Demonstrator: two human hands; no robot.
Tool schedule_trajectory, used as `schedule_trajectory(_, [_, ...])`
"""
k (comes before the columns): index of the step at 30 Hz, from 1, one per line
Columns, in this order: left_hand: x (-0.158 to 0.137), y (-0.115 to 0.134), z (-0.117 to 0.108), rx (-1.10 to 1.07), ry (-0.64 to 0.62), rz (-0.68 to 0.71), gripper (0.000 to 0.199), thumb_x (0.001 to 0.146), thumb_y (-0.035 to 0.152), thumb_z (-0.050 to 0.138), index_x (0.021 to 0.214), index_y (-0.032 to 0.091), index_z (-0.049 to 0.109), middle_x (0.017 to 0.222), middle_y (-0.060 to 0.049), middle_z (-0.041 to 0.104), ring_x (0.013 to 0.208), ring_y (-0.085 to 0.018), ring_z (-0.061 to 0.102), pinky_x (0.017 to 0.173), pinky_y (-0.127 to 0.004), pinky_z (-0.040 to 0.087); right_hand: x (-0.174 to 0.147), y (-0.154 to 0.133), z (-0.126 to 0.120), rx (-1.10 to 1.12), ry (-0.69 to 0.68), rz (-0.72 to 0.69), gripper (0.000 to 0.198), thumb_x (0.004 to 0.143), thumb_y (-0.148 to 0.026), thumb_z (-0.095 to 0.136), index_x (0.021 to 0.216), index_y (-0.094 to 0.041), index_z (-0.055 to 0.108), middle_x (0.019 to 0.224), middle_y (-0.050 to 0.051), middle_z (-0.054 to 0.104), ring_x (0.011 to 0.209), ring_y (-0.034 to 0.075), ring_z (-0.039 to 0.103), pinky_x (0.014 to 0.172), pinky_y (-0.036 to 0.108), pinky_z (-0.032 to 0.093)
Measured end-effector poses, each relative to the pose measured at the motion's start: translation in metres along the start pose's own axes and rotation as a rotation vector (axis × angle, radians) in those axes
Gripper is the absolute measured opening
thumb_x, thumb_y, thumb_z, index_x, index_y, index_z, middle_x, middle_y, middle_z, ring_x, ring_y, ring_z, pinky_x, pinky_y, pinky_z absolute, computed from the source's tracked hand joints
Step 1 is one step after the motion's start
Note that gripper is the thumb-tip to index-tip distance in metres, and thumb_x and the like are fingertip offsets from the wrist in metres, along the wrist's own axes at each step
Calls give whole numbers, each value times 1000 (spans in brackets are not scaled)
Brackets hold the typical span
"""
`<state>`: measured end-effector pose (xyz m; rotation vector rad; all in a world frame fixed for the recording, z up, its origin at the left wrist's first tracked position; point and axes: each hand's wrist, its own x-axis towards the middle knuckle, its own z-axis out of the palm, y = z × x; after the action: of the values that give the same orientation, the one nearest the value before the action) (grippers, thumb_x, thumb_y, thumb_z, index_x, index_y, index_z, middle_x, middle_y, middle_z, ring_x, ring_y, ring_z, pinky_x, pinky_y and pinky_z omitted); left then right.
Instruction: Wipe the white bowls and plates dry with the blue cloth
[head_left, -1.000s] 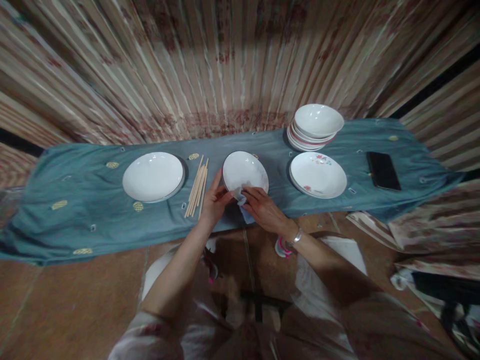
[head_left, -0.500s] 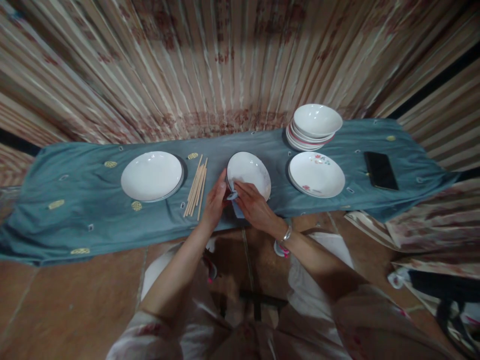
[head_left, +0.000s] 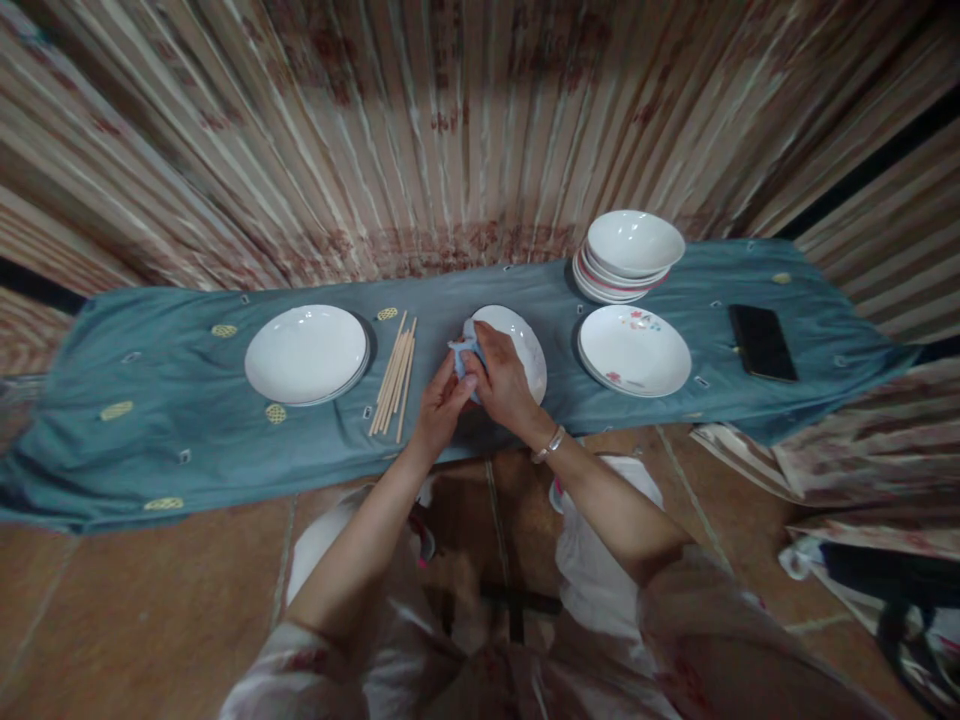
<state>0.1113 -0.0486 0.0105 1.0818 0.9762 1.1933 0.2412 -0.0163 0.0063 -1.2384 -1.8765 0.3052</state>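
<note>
A round white plate (head_left: 531,345) with a thin dark rim is at the front of the table, and my hands cover its left part. My left hand (head_left: 441,405) is closed at the plate's left edge, thumb on top; its other fingers are partly hidden. A crumpled light blue cloth (head_left: 466,350) lies bunched over that edge. My right hand (head_left: 504,378), with a bracelet on the wrist, pinches the cloth against the plate. To the left of my hands lies a loose bundle of wooden chopsticks (head_left: 394,380).
A small stack of white plates (head_left: 306,353) sits at the left. On the right are flower-patterned plates (head_left: 634,350), a stack of white bowls (head_left: 634,243) behind them, and a black phone (head_left: 762,342). A teal cloth (head_left: 210,420) covers the narrow table; a pleated curtain (head_left: 420,130) hangs behind.
The blue cloth has gone from below the plate's near edge up onto its left edge. My right hand has shifted slightly up with it, and my left hand has turned, thumb now pointing right.
</note>
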Motion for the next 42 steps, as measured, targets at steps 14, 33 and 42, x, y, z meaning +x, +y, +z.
schedule_trajectory(14, [5, -10, -1, -13, -98, 27, 106, 62, 37, 92, 154, 25, 42, 110, -7, 76, 107, -27, 71, 102, -47, 54, 23, 15, -4, -15, -72, -48, 46, 104, -34, 38, 145, -19, 53, 154, 12, 49, 149, 25, 39, 126, 46, 30])
schedule_trajectory(33, [1, -3, -1, -27, -38, -108, 112, 61, 36, 92, 157, 20, 35, 105, -7, 76, 104, -28, 70, 93, -42, 56, 38, 58, -7, -186, -52, 118, 42, 103, -24, 38, 137, -7, 56, 139, 23, 61, 132, 33, 56, 111, 55, 42])
schedule_trajectory(42, [-2, -2, -1, -137, 23, -192, 111, 59, 29, 92, 155, 25, 38, 107, -7, 76, 101, -27, 69, 83, -38, 58, 20, 79, -15, -421, 8, 134, 42, 98, -21, 47, 136, -7, 57, 144, 28, 52, 125, 37, 55, 101, 61, 47])
